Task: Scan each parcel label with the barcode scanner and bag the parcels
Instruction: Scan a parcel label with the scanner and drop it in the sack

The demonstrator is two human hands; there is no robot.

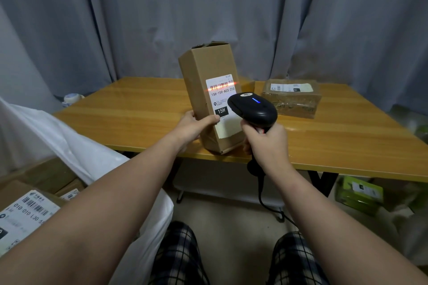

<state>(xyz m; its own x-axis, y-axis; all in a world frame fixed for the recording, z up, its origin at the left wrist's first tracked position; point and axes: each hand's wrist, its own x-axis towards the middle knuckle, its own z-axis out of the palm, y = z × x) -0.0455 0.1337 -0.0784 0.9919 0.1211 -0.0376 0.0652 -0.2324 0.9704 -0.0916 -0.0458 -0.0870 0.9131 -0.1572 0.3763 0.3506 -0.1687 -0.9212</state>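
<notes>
Upright near the front edge of the wooden table point(143, 109), the tall cardboard parcel point(203, 69) is gripped by the left hand point(193, 126). Meanwhile the right hand point(266, 143) clasps the black barcode scanner point(253, 109) (blue light on), its red line crossing the label point(222, 102).

Your tall cardboard parcel point(203, 69) stands nearly upright; at its four o'clock the black scanner point(254, 110) throws a red line across the label point(222, 105).

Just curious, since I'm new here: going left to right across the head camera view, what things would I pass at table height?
In order: white bag → upright cardboard box → barcode scanner → flat wrapped parcel.
</notes>
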